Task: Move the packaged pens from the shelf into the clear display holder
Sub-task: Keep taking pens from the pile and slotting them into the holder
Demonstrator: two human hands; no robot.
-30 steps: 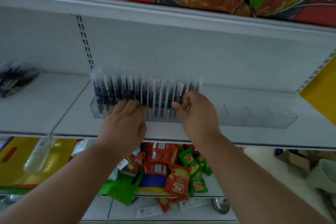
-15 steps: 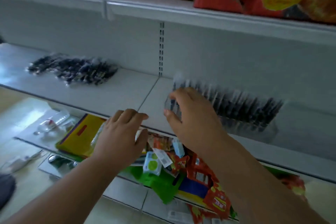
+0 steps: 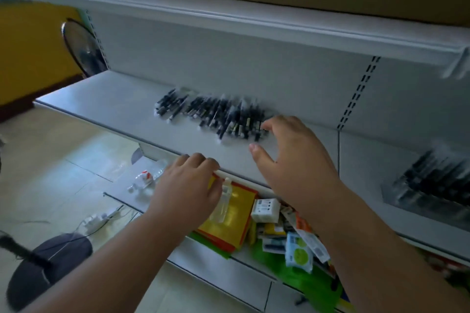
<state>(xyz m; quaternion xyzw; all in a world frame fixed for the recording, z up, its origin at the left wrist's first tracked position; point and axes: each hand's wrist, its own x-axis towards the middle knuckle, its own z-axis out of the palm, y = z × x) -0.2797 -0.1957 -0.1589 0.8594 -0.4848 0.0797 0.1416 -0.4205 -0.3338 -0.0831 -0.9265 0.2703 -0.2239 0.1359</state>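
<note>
My right hand fingers spread wide, touching glossy black pens heaped on smooth grey shelf; left hand relaxed.

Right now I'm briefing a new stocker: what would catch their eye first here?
The loose pile of packaged pens lying on the grey shelf, with the right hand spread open at its right end. Far right, the clear display holder already stands full of pens. The left hand rests on the shelf's front edge.

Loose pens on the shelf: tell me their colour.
Black, in clear wrappers: the loose pens, seen in the head view.
</note>
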